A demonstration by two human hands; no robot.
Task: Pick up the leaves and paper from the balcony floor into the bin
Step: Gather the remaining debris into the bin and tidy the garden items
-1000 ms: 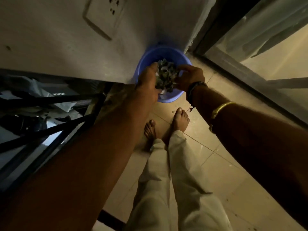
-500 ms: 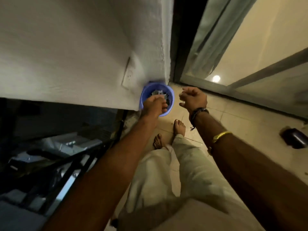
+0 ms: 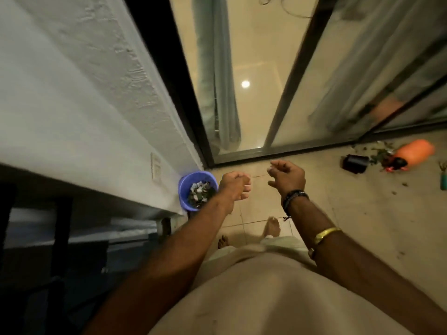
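Note:
A blue bin (image 3: 184, 189) stands on the balcony floor in the corner by the white wall, holding a heap of leaves and paper scraps (image 3: 199, 193). My left hand (image 3: 235, 187) hangs just right of the bin's rim, above the floor, fingers loosely curled and holding nothing. My right hand (image 3: 286, 176) hovers further right over the tiles, fingers loosely spread and empty. More loose leaves (image 3: 378, 154) lie scattered on the floor at the far right.
A tipped black pot (image 3: 355, 163) and an orange container (image 3: 414, 151) lie among the leaves at the right. A glass sliding door (image 3: 244, 97) runs along the back. The dark railing (image 3: 60, 228) is at the left. My bare feet (image 3: 272, 227) stand on the tiles.
Both hands let the bundle of leaves and paper drop into the bin, then lifted away to the right, empty. The view rose as I stood up.

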